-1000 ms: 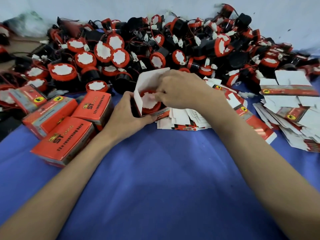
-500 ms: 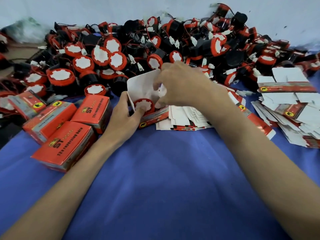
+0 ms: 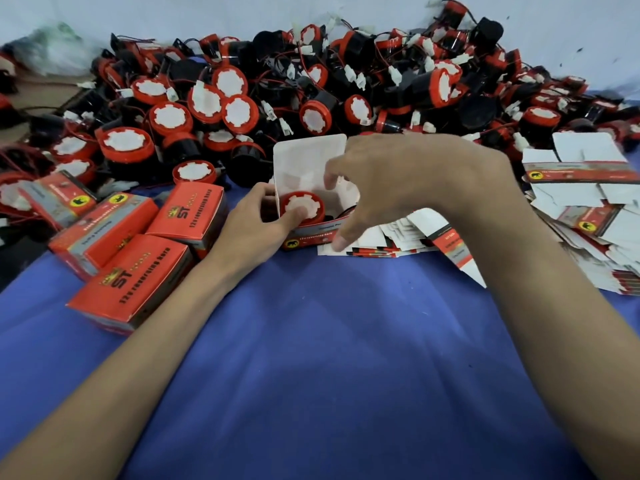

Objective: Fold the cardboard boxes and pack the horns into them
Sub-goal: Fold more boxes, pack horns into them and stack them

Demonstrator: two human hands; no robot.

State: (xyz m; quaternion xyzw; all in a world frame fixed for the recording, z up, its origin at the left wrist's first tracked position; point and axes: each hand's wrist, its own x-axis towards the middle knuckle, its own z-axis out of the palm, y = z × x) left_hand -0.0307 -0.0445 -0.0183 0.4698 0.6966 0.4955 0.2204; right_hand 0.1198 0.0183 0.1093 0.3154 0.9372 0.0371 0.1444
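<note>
At mid-table on the blue cloth (image 3: 329, 358) we see the box (image 3: 311, 230) standing open, its white lid flap (image 3: 304, 157) upright, red printed front toward us. A horn (image 3: 300, 206) sits inside, its red rim and white face turned up and toward us, its axis roughly upright. Our left hand (image 3: 252, 226) grips the box's left wall, thumb pressing the horn's face. Our right hand (image 3: 398, 181) hovers at the box's right side, fingers loosely curled; whether it pinches a flap we cannot tell. Loose horns (image 3: 311, 88) lie heaped behind.
</note>
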